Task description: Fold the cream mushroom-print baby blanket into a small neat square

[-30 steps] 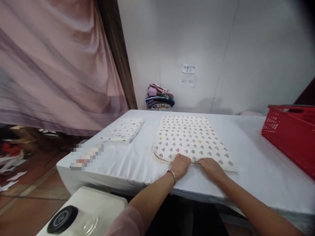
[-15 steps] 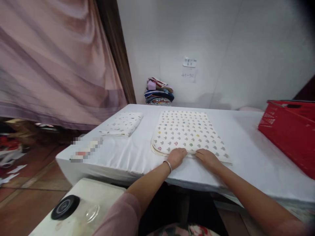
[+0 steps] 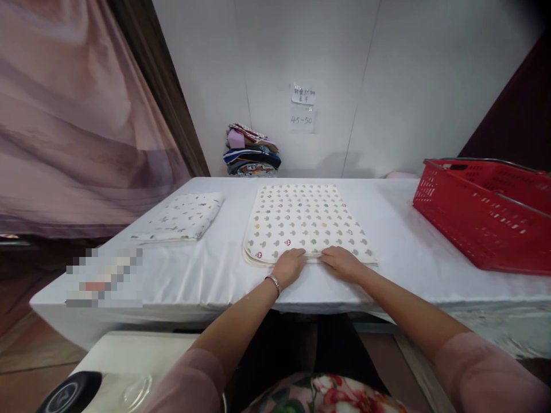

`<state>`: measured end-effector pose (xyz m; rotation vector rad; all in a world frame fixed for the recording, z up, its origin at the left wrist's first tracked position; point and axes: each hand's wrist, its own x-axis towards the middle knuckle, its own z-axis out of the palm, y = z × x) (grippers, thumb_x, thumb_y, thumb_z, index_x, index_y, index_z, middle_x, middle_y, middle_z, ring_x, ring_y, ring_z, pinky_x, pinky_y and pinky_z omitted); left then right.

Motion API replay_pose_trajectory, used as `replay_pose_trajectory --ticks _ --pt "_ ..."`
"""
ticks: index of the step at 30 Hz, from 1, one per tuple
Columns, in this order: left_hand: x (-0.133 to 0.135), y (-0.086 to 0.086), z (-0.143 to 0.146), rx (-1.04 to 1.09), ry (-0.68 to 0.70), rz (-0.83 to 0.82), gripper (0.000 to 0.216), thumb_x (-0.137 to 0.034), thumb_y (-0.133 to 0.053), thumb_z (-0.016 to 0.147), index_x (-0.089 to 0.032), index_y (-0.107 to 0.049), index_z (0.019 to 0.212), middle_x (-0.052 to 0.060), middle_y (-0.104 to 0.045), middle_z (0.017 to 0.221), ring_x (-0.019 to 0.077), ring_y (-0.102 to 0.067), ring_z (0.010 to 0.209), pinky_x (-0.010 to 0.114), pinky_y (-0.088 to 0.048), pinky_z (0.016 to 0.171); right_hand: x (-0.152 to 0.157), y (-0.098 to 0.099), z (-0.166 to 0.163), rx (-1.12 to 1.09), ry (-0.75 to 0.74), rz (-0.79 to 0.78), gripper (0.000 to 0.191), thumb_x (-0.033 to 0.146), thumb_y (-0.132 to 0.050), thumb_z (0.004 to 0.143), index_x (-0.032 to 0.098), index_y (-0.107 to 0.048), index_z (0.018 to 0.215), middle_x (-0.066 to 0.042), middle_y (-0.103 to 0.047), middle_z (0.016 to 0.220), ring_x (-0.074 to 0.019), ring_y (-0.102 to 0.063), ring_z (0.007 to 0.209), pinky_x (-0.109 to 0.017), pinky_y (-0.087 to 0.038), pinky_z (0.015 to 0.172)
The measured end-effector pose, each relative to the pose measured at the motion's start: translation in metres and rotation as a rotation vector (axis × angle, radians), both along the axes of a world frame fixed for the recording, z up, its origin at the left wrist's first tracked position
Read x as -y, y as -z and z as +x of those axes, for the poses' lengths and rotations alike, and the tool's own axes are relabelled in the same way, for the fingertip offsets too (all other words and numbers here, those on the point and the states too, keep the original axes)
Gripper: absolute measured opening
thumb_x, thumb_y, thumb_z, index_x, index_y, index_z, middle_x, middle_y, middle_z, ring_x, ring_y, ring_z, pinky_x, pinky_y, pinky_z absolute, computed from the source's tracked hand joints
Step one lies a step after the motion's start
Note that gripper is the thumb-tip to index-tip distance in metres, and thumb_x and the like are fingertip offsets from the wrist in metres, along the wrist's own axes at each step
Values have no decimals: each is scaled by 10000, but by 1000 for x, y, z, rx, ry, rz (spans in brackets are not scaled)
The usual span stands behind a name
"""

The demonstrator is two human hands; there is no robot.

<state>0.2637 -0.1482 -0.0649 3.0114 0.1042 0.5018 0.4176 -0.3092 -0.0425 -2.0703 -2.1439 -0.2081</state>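
A cream cloth (image 3: 301, 221) printed with small grey, red, green and yellow mushroom shapes lies folded in layers on the white-covered table (image 3: 206, 269). My left hand (image 3: 290, 267), with a bracelet at the wrist, grips the cloth's near edge with fingers closed. Just to its right, my right hand (image 3: 342, 264) pinches the same edge, leaving a short stretch of hem between the two hands. The fingertips are partly hidden at the fold. Left of it rests another folded white cloth (image 3: 183, 218) with small dark prints.
A red plastic basket (image 3: 486, 223) stands on the table's right side. Folded fabrics (image 3: 252, 155) are piled at the back by the wall, below paper notes (image 3: 303, 109). A white surface bearing a round black object (image 3: 71, 393) is at lower left. Pink curtain (image 3: 86, 115) hangs left.
The camera view has turned to the right and shows more of the red basket. Both hands stay at the near edge of the mushroom-print cloth, which keeps its place on the table.
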Motion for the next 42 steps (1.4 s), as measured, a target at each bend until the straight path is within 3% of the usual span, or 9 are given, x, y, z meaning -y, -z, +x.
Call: replay_pose_trajectory --ticks 14,18,24,32,38,42 --pt "0 7 6 16 -64 90 180 -153 -355 902 -160 -533 876 56 -562 814 179 -535 779 313 -406 679 -4 10 0 7 102 0 250 136 -380 875 177 -607 969 -68 -612 977 -185 -512 881 -296 -384 756" --pt "2 5 3 15 -32 93 158 -142 -380 890 -166 -536 899 63 -571 878 183 -535 827 325 -411 714 -3 10 0 20 84 22 232 130 -370 873 159 -592 934 -72 -600 919 -180 -505 851 -298 -389 745" --pt "5 -1 3 60 -8 89 126 -253 -495 862 -183 -545 954 76 -515 1211 212 -497 1028 351 -414 804 -4 11 0 49 82 24 225 103 -364 852 152 -578 901 -70 -594 900 -182 -501 836 -308 -390 734" --pt "8 -8 4 50 68 180 165 -151 -407 891 -181 -568 870 53 -555 1054 195 -474 986 346 -369 824 0 9 -9 139 74 162 220 77 -387 851 159 -587 897 -97 -509 1210 -219 -437 1036 -342 -363 789" --pt "8 -8 2 56 103 193 194 -153 -394 895 -180 -563 804 55 -563 854 192 -483 877 342 -361 782 1 15 -13 202 86 154 170 103 -432 865 162 -586 824 -67 -577 931 -191 -457 839 -316 -330 705" --pt "9 -8 4 92 56 185 194 -131 -404 878 -165 -568 778 65 -567 811 196 -494 839 343 -358 755 1 20 -13 199 82 149 165 113 -427 875 158 -581 837 -62 -574 873 -181 -456 806 -307 -314 690"
